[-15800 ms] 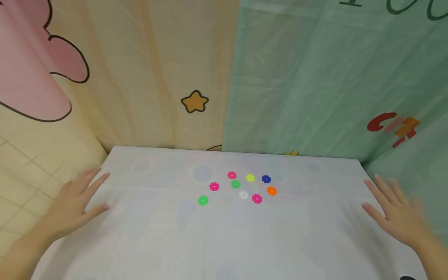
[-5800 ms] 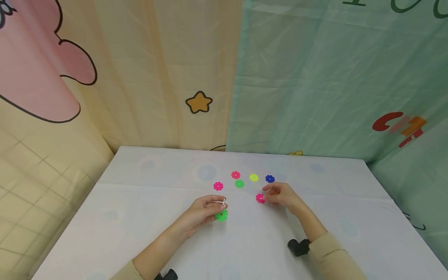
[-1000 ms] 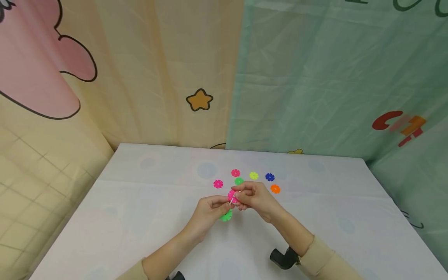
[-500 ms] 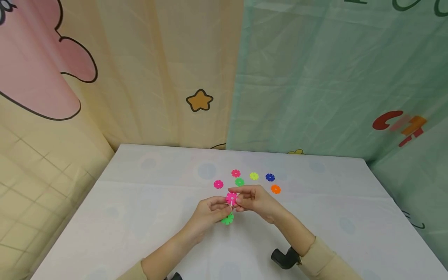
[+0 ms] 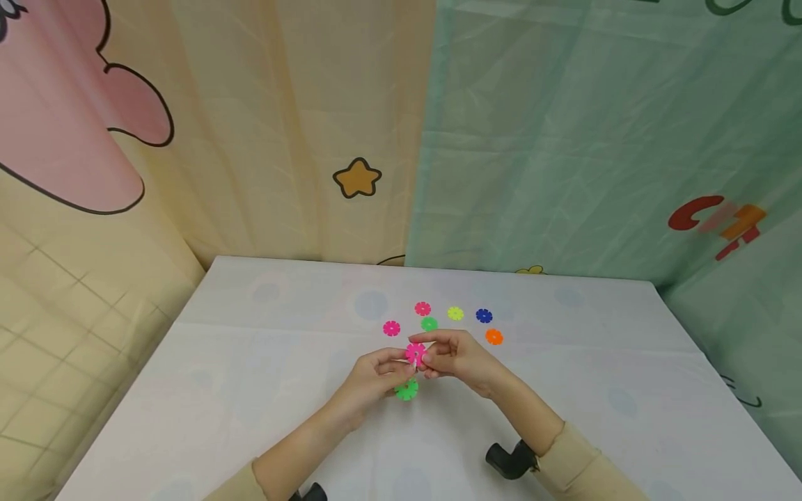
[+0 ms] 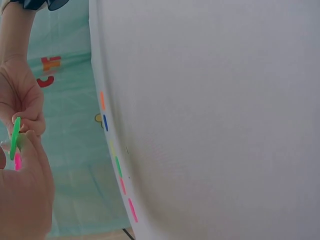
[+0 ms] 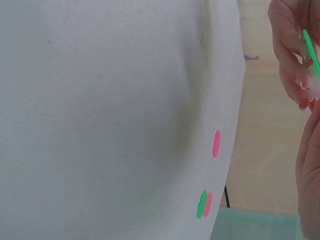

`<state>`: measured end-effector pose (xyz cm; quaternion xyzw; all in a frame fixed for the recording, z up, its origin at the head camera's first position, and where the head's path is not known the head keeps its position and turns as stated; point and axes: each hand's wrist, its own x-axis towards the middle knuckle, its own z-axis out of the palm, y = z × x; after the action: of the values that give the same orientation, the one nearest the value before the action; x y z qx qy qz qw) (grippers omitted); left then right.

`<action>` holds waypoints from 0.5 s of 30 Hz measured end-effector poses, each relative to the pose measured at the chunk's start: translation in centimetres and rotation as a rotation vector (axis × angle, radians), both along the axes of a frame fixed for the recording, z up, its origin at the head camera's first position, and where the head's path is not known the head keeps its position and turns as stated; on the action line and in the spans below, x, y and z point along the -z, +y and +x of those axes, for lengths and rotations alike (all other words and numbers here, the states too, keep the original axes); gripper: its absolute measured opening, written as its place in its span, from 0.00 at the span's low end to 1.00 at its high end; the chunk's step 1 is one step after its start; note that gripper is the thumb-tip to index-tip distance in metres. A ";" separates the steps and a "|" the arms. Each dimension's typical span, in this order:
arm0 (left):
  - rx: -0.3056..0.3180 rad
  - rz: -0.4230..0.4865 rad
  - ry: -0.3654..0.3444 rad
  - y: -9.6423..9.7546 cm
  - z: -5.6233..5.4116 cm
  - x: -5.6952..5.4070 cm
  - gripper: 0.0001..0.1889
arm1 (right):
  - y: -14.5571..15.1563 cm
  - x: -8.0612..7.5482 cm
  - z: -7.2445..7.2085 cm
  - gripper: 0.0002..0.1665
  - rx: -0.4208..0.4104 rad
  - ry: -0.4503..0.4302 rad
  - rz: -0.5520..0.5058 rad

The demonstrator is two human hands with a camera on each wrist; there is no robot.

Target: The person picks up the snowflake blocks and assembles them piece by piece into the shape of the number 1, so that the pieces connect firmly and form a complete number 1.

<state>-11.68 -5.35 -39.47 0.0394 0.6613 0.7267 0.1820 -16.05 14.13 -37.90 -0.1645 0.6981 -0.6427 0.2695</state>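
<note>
In the head view my left hand [image 5: 376,379] pinches a thin white notched disc [image 5: 416,364], seen nearly edge-on and mostly covered by the fingers. A green notched disc [image 5: 407,391] hangs below those fingertips, set at an angle to the white one. My right hand [image 5: 460,358] pinches a pink notched disc [image 5: 415,353] between thumb and fingers, its lower edge right at the white disc. Both hands meet above the table. From the left wrist, the green disc [image 6: 15,138] shows edge-on between the hands, with a bit of the pink disc [image 6: 18,161] beneath.
Beyond the hands, loose notched discs lie flat on the white-covered table [image 5: 282,390]: two pink [image 5: 391,328], one green [image 5: 429,323], one yellow [image 5: 455,313], one blue [image 5: 484,316] and one orange [image 5: 494,337]. A black wrist mount [image 5: 510,460] sits under the right sleeve.
At first both hands were open and apart, all discs on the table. Later the left held green and white, the right reached pink. Over the last second the pink disc shifted slightly left at the white.
</note>
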 end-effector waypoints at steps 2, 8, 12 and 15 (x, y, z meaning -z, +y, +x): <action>-0.014 -0.009 -0.004 0.0 -0.1 0.0 0.22 | 0.0 0.0 0.0 0.24 -0.009 0.011 0.005; -0.043 -0.019 -0.012 0.1 -0.3 0.0 0.18 | -0.1 0.0 0.1 0.23 -0.056 0.044 0.020; -0.047 -0.025 -0.013 0.1 -0.3 0.1 0.18 | -0.2 0.0 0.2 0.22 -0.066 0.049 0.020; -0.050 -0.022 -0.013 0.1 -0.3 0.1 0.18 | -0.2 0.1 0.3 0.22 -0.064 0.040 0.019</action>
<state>-11.93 -5.25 -39.58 0.0160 0.6686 0.7240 0.1687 -15.78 13.89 -37.99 -0.1970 0.7037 -0.6237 0.2774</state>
